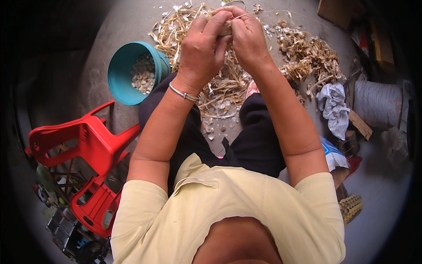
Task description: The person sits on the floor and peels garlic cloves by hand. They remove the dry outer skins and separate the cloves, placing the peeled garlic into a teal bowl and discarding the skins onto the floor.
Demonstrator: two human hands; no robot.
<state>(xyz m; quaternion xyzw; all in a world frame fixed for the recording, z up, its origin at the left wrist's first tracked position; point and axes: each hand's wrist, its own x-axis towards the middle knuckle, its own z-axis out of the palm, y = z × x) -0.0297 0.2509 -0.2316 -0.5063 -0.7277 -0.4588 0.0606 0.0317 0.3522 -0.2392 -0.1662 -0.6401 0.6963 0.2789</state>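
Note:
My left hand [202, 49] and my right hand [249, 38] meet in front of me, fingers curled around a pale garlic bulb [225, 29]. Most of the bulb is hidden by the fingers. From the right hand a thin dry strand [280, 11] arcs out to the right. Beneath the hands, dry garlic stalks and skins [222, 90] litter the floor. Left of the left hand, a teal plastic bucket [122, 71] tilts towards me with loose garlic cloves [144, 81] inside.
At the right lies a heap of dried garlic with stalks [313, 52]. Near it are a crumpled white plastic bag [333, 105], a large spool of twine [377, 102] and a wood piece [360, 124]. Red plastic chairs [99, 142] stand close on my left.

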